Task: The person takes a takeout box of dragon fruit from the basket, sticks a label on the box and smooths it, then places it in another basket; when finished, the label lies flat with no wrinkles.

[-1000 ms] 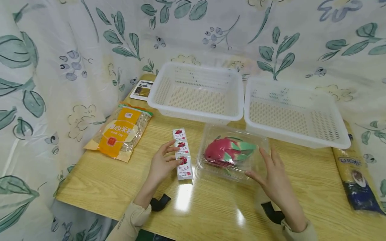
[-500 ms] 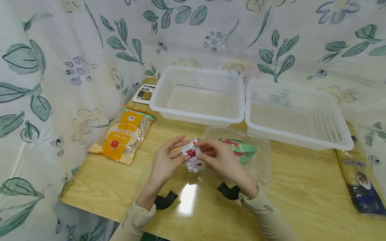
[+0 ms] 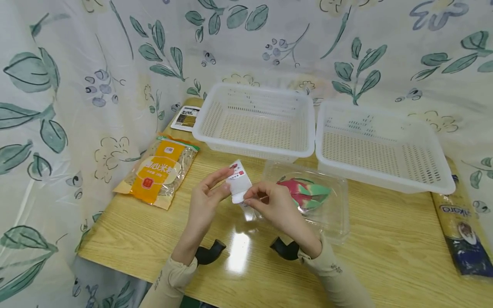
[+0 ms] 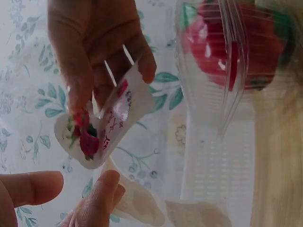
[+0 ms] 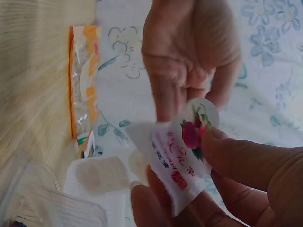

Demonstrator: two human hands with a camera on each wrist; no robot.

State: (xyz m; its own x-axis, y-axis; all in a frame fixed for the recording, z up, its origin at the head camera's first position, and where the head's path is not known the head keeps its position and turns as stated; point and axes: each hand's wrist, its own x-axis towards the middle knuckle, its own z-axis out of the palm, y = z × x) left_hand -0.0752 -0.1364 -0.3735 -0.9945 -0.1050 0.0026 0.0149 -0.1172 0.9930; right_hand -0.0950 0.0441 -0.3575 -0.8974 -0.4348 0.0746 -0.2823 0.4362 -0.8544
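A short strip of white stickers (image 3: 239,184) printed with red dragon fruit is held up over the table in the head view. My right hand (image 3: 279,205) pinches its lower corner. In the right wrist view, the right thumb (image 5: 251,156) presses on a rounded sticker (image 5: 193,135) bearing the fruit picture. My left hand (image 3: 204,203) is at the strip's left edge, its thumb and index finger apart; in the left wrist view its fingertips (image 4: 111,179) come close below the strip. Right behind the right hand, a clear plastic box (image 3: 339,214) contains a red and green dragon fruit (image 3: 308,192).
Two white perforated baskets (image 3: 254,149) stand side by side at the back. An orange bag (image 3: 154,175) lies on the left, with a flat packet (image 3: 186,117) beyond it. A gold and blue package (image 3: 458,226) lies at the right edge. Floral cloth (image 3: 115,55) surrounds the table.
The left hand has lifted the sticker strip off the table, and my right hand has come over from the box to grip it. The strip is now turned, showing much of its white back.
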